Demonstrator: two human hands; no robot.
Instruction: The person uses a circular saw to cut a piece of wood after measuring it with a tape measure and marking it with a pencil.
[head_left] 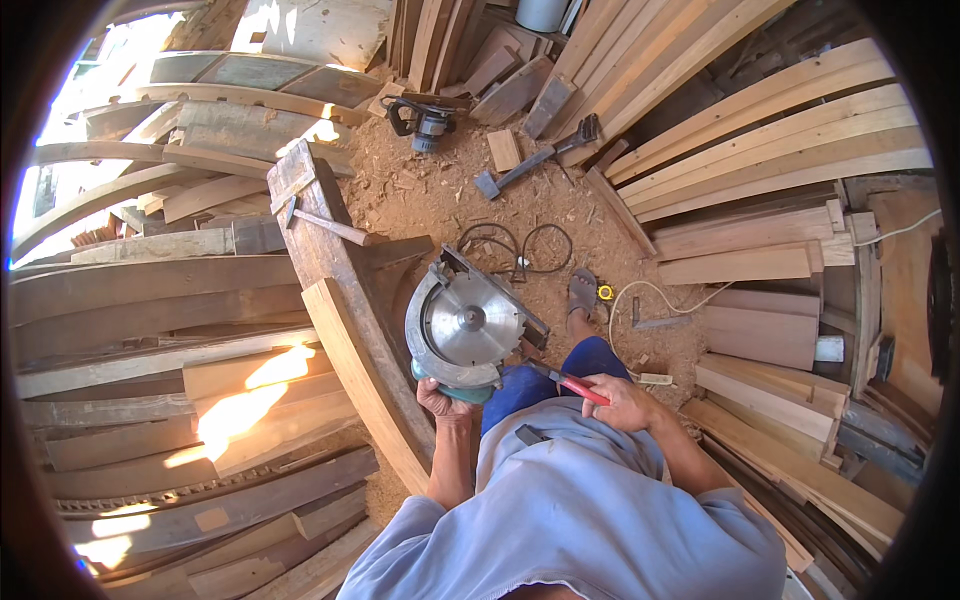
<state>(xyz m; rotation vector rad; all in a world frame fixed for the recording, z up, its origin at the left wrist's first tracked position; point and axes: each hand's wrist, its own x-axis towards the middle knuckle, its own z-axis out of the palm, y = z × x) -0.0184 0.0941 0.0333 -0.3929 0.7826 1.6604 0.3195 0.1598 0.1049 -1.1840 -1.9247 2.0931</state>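
My left hand [440, 400] grips the underside of a circular saw [468, 318] by its teal-green housing. The saw is turned so its round, silvery blade faces up, over my lap and beside the wooden bench. In my right hand [618, 403] is a red-handled tool [582, 388] with a dark metal head, fingers closed round its handle. That head points left, near the saw's lower right edge; its exact kind is unclear. A small dark piece [532, 435] lies on my shirt.
A hammer [335, 227] and a loose board [362, 380] rest on the thick plank bench [330, 262]. On the sawdust floor lie a power tool [425, 125], a long-handled tool [535, 157], a black cord [515, 248] and a yellow tape measure [605, 292]. Stacked lumber [760, 140] stands around.
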